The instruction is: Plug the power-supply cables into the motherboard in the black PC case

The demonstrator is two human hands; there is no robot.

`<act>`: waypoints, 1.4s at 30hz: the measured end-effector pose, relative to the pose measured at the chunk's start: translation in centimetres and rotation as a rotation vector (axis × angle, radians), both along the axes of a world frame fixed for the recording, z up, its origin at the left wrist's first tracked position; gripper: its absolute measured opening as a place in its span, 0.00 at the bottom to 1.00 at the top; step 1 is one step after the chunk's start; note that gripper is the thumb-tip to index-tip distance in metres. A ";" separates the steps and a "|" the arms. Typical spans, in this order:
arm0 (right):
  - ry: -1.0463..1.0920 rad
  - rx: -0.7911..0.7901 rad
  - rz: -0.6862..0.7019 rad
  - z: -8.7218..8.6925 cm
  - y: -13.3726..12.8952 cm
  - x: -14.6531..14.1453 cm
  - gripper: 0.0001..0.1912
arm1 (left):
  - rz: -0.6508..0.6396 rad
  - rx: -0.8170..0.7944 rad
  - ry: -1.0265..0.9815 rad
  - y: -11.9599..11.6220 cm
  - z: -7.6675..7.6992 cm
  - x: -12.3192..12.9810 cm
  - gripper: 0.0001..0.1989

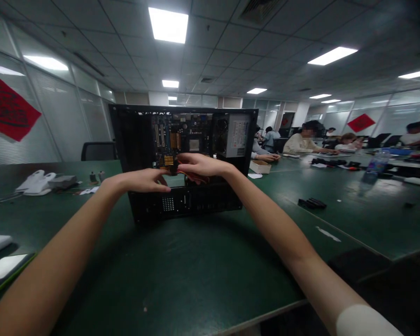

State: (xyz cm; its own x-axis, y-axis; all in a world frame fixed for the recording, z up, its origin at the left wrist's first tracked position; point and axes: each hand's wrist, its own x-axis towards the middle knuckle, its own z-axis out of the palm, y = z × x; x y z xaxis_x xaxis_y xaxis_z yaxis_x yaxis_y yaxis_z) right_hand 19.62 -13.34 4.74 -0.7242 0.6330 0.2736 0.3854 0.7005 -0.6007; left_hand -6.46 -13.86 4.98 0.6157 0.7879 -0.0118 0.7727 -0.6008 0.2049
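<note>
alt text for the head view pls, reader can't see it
A person's right hand is over reddish cables at the open side of a black computer case standing on a green table, with the left hand beside it. A circuit board and gray power supply show inside; other people are farther back, to the right.

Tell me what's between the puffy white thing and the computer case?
In the head view, a grey block, two small pieces and white scraps lie between the white thing and the computer case.
</note>
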 end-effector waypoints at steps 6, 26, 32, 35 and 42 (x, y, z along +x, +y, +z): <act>-0.043 0.277 0.014 3.8 -6.2 4.4 0.12 | -0.206 0.381 -0.269 -5.0 2.0 4.2 0.44; 0.051 0.377 0.047 4.6 -7.2 4.3 0.11 | -0.124 0.873 -0.183 -8.5 2.7 7.8 0.31; 0.181 0.345 0.031 4.9 -6.9 4.2 0.10 | -0.131 0.814 -0.217 -8.1 4.4 8.2 0.31; 0.212 0.267 0.021 4.8 -6.6 4.2 0.11 | -0.169 0.798 -0.250 -7.8 4.3 7.9 0.30; 0.243 0.169 0.055 4.3 -5.4 3.5 0.10 | -0.213 0.756 -0.296 -7.1 3.3 7.2 0.31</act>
State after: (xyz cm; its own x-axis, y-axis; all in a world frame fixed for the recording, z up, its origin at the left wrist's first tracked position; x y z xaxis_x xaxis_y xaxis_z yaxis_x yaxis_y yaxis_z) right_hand 23.11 -18.75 9.05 -0.6566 0.5250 0.5415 0.2032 0.8146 -0.5433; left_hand 0.72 -20.97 8.28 0.6466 0.3849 0.6586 0.6049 -0.7847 -0.1353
